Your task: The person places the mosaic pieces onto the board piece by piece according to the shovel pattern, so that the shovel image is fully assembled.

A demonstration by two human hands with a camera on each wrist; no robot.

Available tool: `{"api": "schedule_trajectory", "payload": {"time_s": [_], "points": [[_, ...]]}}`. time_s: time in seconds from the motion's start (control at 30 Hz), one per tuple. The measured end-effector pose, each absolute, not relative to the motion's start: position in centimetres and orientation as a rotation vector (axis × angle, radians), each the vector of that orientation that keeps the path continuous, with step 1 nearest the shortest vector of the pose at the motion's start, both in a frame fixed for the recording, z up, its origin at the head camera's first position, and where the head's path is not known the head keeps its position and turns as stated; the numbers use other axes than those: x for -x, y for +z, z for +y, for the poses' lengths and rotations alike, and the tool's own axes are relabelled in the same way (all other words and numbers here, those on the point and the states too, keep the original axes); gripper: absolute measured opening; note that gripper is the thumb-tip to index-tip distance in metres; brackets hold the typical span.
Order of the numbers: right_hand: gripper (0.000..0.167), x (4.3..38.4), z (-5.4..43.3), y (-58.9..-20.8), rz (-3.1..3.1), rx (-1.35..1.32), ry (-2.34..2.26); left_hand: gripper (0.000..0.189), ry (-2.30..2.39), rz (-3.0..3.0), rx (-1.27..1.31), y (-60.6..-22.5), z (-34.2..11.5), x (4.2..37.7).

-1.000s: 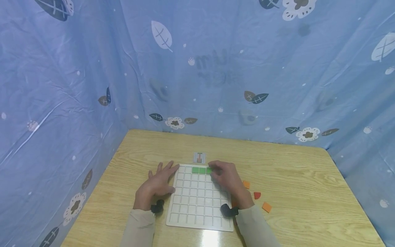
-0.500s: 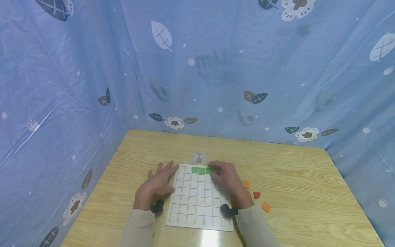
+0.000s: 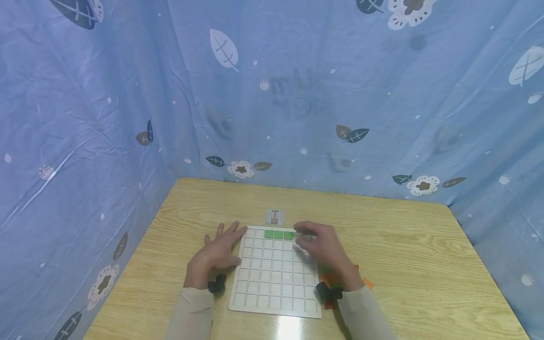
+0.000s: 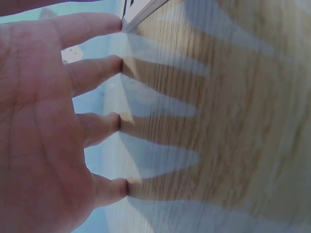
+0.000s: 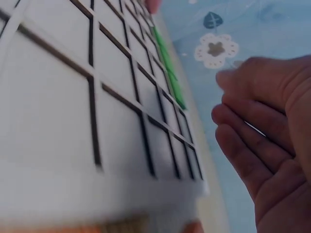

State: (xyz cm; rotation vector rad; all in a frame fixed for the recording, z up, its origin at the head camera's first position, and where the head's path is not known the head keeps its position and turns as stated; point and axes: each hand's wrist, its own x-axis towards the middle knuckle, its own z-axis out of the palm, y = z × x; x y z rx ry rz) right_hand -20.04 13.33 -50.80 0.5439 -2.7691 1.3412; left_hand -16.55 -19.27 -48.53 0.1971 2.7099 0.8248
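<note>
We see the gridded board (image 3: pixel 270 275) flat on the counter (image 3: pixel 416 264), nearer its left edge than its right, with three green tiles (image 3: pixel 278 234) side by side in the row closest to the counter's far edge. What could go wrong, we judge, is a nudge: a low sweep of the right fingertips could catch the rightmost green tile and tip it out of its cell, and an uneven push from the left could turn the board. The green tiles lie just to the left of the right grip (image 3: pixel 325 245), whose bent fingers and thumb stand apart with nothing visible between them; we cannot tell how high they are above the cells. The left grip (image 3: pixel 214 257) is spread wide and holds nothing, index finger and thumb at the board's left side, other fingertips on the counter. Towards the counter's right edge, a red piece (image 3: pixel 329 305) and an orange piece (image 3: pixel 368 284) lie loose beside the right wrist, where a dragging sleeve (image 3: pixel 367 316) could scatter them. Beyond the board, towards the counter's far edge, we see a small pattern card (image 3: pixel 274 217), and behind that edge hangs a blue curtain (image 3: pixel 272 113).
</note>
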Motion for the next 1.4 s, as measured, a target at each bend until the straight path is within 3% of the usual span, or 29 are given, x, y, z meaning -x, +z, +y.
{"api": "schedule_trajectory", "payload": {"time_s": [0.53,1.03,1.4], "points": [[0.038,15.2,21.5,-49.3,-2.701,-0.565,1.387,0.096,0.820,2.704,-0.193,-48.4,-19.2,16.5],[0.040,9.5,27.8,-50.5,-2.687,-0.304,1.514,0.097,0.841,2.698,-0.186,-48.5,-19.2,16.4],[0.046,7.6,29.9,-50.8,-2.735,-0.081,1.478,0.096,0.836,2.711,-0.191,-48.5,-19.1,16.5]]}}
